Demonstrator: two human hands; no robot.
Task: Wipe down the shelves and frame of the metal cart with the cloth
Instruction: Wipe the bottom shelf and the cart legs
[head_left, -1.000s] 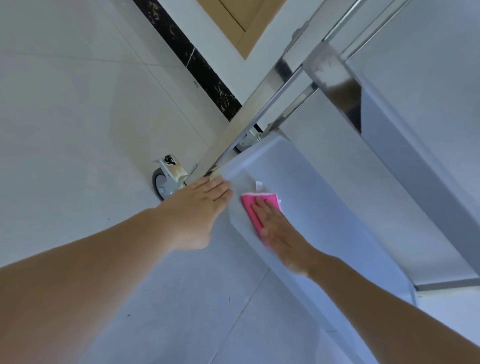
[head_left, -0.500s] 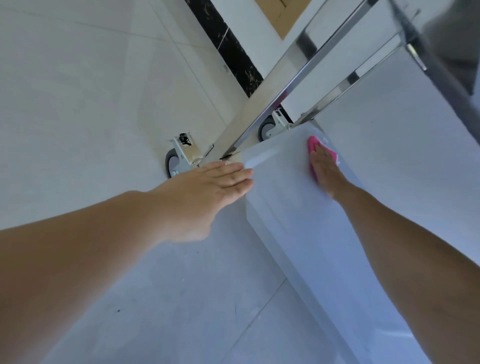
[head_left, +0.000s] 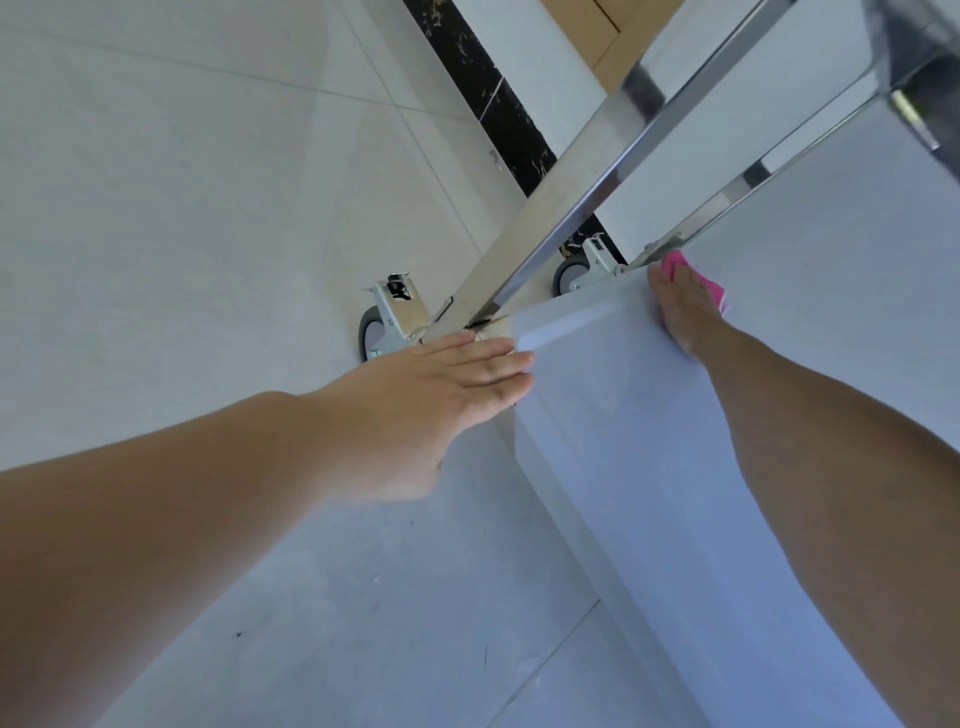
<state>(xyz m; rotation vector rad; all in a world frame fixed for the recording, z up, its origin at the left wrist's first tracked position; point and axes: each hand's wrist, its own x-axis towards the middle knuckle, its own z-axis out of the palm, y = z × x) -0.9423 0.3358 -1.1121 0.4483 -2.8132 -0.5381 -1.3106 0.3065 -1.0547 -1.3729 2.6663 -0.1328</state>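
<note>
my right hand (head_left: 683, 306) is flat, pressing the pink cloth (head_left: 701, 283) into the bottom shelf's (head_left: 623, 415) far corner. left hand (head_left: 431, 384), fingers together, braces the near corner. shelf's long axis runs back toward me, so i'd pull right.

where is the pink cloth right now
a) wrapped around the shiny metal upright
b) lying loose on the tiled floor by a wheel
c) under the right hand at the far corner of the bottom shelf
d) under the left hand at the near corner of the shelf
c: the pink cloth lies pressed under the right hand on the grey metal bottom shelf at its far corner, while the left hand rests flat and bare at the near corner.
</note>
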